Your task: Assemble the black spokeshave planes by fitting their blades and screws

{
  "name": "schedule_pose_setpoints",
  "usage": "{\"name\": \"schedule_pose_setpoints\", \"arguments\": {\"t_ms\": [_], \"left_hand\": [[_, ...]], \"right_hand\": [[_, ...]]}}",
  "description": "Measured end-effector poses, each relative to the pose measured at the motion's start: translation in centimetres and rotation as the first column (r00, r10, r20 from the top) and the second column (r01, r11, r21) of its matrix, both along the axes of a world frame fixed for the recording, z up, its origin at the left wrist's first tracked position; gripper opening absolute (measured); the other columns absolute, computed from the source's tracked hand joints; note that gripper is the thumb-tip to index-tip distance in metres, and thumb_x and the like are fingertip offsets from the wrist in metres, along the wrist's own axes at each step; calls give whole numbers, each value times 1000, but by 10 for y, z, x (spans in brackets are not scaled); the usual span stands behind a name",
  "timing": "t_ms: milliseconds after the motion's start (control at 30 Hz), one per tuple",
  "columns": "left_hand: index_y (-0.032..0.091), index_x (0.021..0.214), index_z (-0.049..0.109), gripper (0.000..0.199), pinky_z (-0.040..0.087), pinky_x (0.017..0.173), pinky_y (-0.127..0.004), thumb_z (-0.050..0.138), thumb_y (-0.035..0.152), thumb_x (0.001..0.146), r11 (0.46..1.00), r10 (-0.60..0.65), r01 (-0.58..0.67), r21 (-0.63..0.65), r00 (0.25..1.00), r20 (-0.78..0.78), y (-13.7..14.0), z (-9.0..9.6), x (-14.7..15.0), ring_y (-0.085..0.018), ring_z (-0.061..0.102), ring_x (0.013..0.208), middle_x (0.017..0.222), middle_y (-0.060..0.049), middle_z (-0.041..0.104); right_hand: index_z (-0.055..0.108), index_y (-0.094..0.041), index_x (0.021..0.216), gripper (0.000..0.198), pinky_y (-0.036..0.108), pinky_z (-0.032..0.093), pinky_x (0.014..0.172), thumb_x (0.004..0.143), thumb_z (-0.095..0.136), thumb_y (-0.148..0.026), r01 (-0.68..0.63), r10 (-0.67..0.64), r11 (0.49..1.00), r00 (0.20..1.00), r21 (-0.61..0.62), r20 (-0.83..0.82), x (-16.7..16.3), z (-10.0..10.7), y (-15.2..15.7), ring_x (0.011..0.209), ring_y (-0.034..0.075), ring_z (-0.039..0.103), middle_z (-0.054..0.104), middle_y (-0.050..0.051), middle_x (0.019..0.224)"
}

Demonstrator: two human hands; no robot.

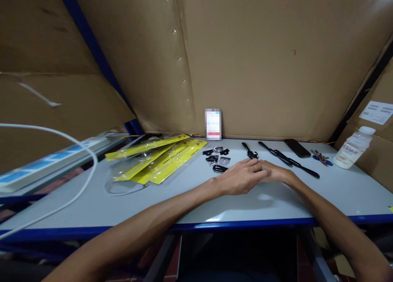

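Observation:
My left hand (242,177) and my right hand (272,171) meet over the table, fingers curled and overlapping. The left fingers lie across the right ones and hide whatever may be between them. Just past the fingertips is a slim black-handled tool (250,152); whether the fingers grip it I cannot tell. Beside my left hand lie a black loop-shaped piece (220,168), small black parts (211,158) and a square grey metal plate (224,160). Two long black pieces with looped middles (288,159) rest beyond my right hand.
Yellow cards in clear plastic packaging (172,163) are piled at left. A lit phone (213,124) leans on the cardboard wall (245,60). A dark phone (297,148), keys (321,157) and a bottle (353,148) stand right. A white cable (92,167) loops near a power strip (52,163).

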State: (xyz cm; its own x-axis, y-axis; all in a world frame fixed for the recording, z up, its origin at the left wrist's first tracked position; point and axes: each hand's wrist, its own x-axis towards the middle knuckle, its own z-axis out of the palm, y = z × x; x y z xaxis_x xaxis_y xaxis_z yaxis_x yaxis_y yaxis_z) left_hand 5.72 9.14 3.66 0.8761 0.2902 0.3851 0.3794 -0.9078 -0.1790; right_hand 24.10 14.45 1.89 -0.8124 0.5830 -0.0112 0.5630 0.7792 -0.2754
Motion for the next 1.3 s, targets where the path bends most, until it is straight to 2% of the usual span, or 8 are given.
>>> {"name": "schedule_pose_setpoints", "arguments": {"t_ms": [100,300,467,700,867,1000,1200,1300], "left_hand": [[18,109,61,16,45,79,-34,52,20,96,1000,21,-21,6,1000,-14,0,-1,1,-22,52,92,98,-8,64],[26,146,43,58,45,78,-32,49,7,91,1000,22,-22,6,999,-37,-6,1,5,-22,57,94,102,-6,63],[19,120,57,28,48,83,-34,54,14,93,997,27,-28,-78,999,-22,-7,5,6,-23,59,97,103,-8,68],[24,141,49,57,47,78,-33,51,4,87,999,22,-23,-49,999,-36,-7,5,6,-22,60,96,102,-7,68],[21,115,61,28,48,80,-35,51,11,91,1000,-15,14,-21,999,-34,-5,4,2,-22,61,95,98,-6,69],[20,102,65,14,50,81,-36,52,18,96,999,-23,26,40,998,-65,-2,-1,-2,-23,61,98,97,-8,69],[21,140,50,42,52,87,-35,49,16,98,999,-19,20,-32,999,38,-1,-7,-1,-22,61,108,111,-8,70],[19,133,56,36,51,85,-34,49,16,99,998,-44,46,-37,997,60,-2,-4,0,-22,61,104,107,-8,70]], "right_hand": [[63,-17,72,7,25,40,58,79,62,-17,55,-55,997,998,-45,4,0,2,-2,70,15,53,64,1,78],[63,-16,70,12,27,39,57,81,57,-15,116,-115,990,993,-76,20,-2,0,-2,66,15,51,63,1,72],[67,-16,76,7,28,43,60,78,60,-17,134,-133,989,991,-58,16,-2,-2,-3,72,18,56,68,4,80],[64,-18,69,11,28,41,59,77,59,-13,120,-118,991,992,-56,37,1,-5,1,68,17,55,65,2,72],[65,-17,70,6,26,37,57,71,61,-13,152,-149,988,986,-36,72,2,-5,0,64,16,54,64,1,69],[68,-18,74,11,27,39,62,70,59,-13,45,-45,999,998,-2,52,0,0,-4,68,18,56,70,2,76],[70,-19,76,11,29,42,66,79,59,-19,92,-92,996,996,-2,16,-2,-5,-1,70,19,59,71,3,77],[70,-18,77,9,29,39,64,79,61,-20,119,-119,993,992,2,43,-3,-3,-3,70,20,60,71,3,76]]}}
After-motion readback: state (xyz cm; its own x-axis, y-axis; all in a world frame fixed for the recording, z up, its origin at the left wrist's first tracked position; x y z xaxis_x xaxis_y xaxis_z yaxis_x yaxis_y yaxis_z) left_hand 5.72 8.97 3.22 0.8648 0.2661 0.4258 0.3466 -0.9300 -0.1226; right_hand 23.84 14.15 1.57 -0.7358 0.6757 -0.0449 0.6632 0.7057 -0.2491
